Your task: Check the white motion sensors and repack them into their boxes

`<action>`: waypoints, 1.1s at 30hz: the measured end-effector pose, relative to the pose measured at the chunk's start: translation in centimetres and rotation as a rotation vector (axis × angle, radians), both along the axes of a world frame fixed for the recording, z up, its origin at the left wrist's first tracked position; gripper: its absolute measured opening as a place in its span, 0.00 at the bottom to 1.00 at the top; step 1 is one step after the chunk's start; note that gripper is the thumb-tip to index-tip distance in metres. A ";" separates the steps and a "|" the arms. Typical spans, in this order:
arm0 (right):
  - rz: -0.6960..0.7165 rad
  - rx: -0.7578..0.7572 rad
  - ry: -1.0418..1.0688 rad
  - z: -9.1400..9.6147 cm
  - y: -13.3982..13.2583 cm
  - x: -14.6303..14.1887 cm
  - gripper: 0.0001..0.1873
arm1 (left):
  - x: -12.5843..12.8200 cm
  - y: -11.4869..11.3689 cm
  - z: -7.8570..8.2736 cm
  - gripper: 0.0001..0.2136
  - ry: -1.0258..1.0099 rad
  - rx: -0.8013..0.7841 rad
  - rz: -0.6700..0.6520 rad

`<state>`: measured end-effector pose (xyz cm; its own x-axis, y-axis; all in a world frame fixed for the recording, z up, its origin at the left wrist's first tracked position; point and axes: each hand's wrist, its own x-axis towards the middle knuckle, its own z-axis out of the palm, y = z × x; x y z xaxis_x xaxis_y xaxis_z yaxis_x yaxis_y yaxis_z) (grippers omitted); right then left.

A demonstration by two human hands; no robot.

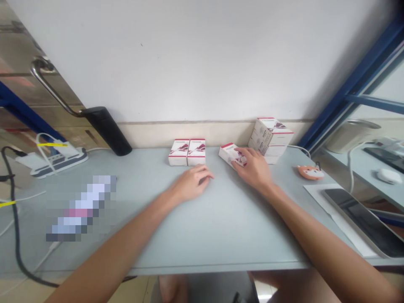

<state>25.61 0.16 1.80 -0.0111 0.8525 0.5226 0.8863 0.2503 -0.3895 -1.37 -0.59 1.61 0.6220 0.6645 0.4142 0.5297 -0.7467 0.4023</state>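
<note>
Two small white cartons with red-and-dark print [187, 152] stand side by side on the pale grey-blue table [217, 235], near the wall. My left hand [192, 183] rests on the table just in front of them, fingers together and curled, holding nothing and not touching them. My right hand [253, 167] is on a third white carton [227, 154], which lies angled on the table with part of it covered by my fingers. Behind and right of my right hand, more white cartons [270, 141] stand in a tilted stack against the wall.
An orange animal-shaped pouch [309, 172] and a dark tablet [362, 221] on white paper lie to the right. A black cylinder [109, 130], a white power strip [52, 159], cables and a pixelated item [80, 208] are on the left.
</note>
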 end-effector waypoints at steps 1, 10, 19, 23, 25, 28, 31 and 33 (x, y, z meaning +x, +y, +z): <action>-0.014 -0.006 0.070 0.1 0.0 -0.1 0.24 | -0.1 0.1 0.0 0.12 -0.008 -0.008 0.014; 0.194 -0.257 1.008 0.4 -1.1 -2.3 0.23 | 0.4 0.6 -0.4 0.31 -0.280 -0.267 0.110; 0.577 -0.154 0.863 1.1 -4.2 -5.1 0.29 | 1.9 -1.0 0.3 0.46 -0.552 -0.091 0.130; 0.439 0.054 0.623 1.6 -4.5 -4.6 0.21 | 2.0 -1.2 0.0 0.47 -0.347 0.182 0.065; 0.413 0.091 0.577 1.9 -4.4 -4.3 0.21 | 2.1 -1.3 -0.1 0.52 -0.349 0.236 0.051; 0.372 0.093 0.677 2.5 -4.3 -3.7 0.24 | 2.3 -1.4 -0.1 0.50 -0.281 0.322 0.047; 0.256 0.018 0.892 3.4 -4.4 -3.5 0.34 | 2.2 -1.6 0.2 0.39 -0.159 0.472 0.017; 0.208 -0.138 0.974 4.0 -4.6 -3.7 0.33 | 2.2 -1.8 0.5 0.35 -0.116 0.621 -0.026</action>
